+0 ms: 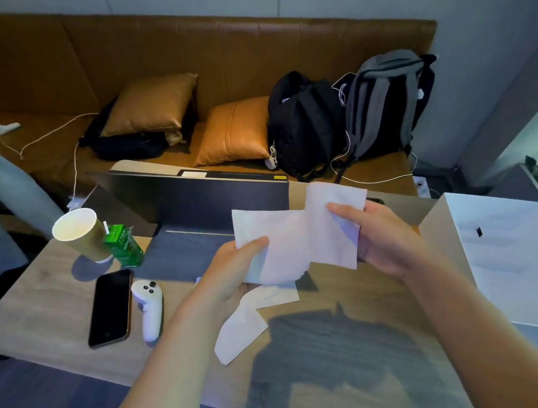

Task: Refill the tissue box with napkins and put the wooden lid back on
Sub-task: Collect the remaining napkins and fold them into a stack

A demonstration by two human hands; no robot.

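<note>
loose napkins [243, 325]: flat on table [50, 303], near edge, just under my L hand
L hand [235, 267]: thumb pinching napkin [299, 234] lower-left
R hand [380, 240]: pinching its right side, held above table
phone [109, 307], controller [149, 307]: left part
cup [80, 235]: far-left corner

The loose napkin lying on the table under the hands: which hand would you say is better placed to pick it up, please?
Probably the left hand: it is directly above the loose napkin, while the right hand is farther right. Both hands grip the held napkin.
</note>
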